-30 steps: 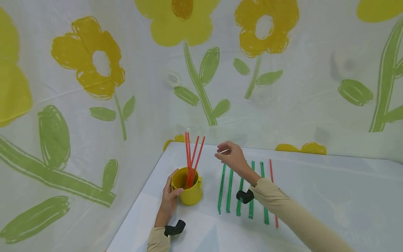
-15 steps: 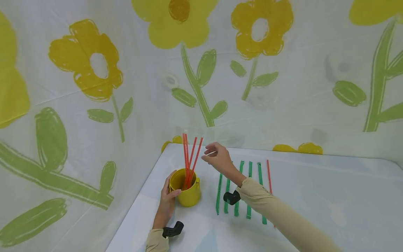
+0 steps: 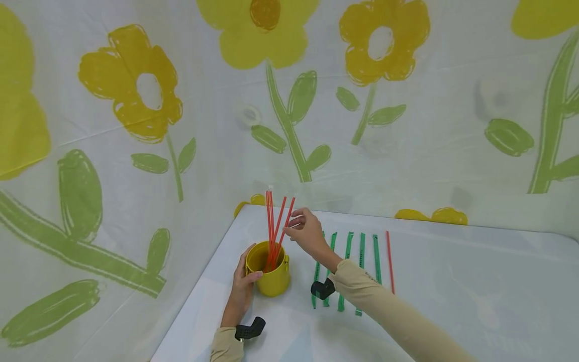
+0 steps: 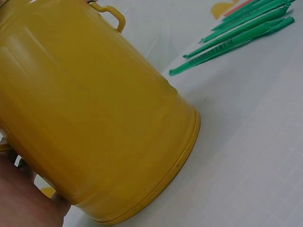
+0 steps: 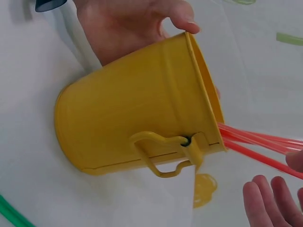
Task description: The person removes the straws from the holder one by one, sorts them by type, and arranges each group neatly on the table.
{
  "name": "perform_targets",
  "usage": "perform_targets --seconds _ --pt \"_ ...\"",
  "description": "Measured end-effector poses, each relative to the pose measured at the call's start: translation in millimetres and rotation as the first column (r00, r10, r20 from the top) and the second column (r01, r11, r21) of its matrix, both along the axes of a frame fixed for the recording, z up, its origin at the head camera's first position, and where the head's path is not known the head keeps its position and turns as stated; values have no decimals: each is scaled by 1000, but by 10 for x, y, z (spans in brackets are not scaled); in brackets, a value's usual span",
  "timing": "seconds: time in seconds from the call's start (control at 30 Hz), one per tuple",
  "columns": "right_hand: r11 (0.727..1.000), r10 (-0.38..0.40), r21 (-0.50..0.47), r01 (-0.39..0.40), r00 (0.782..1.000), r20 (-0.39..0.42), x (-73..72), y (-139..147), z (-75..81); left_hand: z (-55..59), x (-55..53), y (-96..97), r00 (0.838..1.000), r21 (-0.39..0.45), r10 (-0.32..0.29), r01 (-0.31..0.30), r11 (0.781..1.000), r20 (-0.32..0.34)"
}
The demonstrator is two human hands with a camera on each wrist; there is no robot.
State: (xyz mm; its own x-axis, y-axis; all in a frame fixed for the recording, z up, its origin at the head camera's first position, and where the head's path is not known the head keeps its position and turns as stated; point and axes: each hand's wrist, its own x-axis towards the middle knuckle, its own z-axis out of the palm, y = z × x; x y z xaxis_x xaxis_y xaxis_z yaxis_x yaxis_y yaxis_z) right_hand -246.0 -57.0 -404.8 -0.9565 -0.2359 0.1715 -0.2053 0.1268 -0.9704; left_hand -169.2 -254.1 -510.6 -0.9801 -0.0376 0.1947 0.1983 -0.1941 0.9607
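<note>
A yellow metal pail (image 3: pixel 273 284) stands upright on the table, with several red straws (image 3: pixel 277 234) leaning out of its mouth. My left hand (image 3: pixel 242 286) grips the pail from its left side, thumb over the rim. At the upper part of the rightmost straw is my right hand (image 3: pixel 307 234), thumb and fingers parted around it. The right wrist view has the right thumb (image 5: pixel 296 161) overlapping the straws and the other fingers (image 5: pixel 270 201) spread beside them. Small loop handles (image 5: pixel 163 156) are fixed to the pail's side.
Several green wrapped straws (image 3: pixel 348 246) lie in a row right of the pail, partly under my right forearm. Beyond them lies one bare red straw (image 3: pixel 390 256). A flower-printed cloth (image 3: pixel 203 125) hangs behind and left of the white table (image 3: pixel 452 281).
My right hand has moved left from above the green wrapped straws to the red straws in the pail. The left hand has kept its grip on the pail.
</note>
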Motion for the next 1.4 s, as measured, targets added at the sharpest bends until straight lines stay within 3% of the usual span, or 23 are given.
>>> perform_targets --seconds 0.27,0.5,0.67,1.1,1.4 --pt "999 28 -48 -25 998 52 16 -35 -109 -11 4 -11 1000 -7 -3 3 1000 -10" --pt "997 26 -76 -24 999 31 32 -76 -153 -21 14 -12 1000 0 -10 10 1000 -22" --pt "997 -17 -79 17 1000 4 34 -76 -162 -15 7 -3 999 3 -23 24 1000 -31" --pt "984 -26 -177 12 997 -73 54 22 -15 -44 -24 -21 999 7 -30 30 1000 -20" --pt "966 -11 -257 -8 997 -73 49 75 69 -38 -11 -19 999 7 -20 21 1000 -28"
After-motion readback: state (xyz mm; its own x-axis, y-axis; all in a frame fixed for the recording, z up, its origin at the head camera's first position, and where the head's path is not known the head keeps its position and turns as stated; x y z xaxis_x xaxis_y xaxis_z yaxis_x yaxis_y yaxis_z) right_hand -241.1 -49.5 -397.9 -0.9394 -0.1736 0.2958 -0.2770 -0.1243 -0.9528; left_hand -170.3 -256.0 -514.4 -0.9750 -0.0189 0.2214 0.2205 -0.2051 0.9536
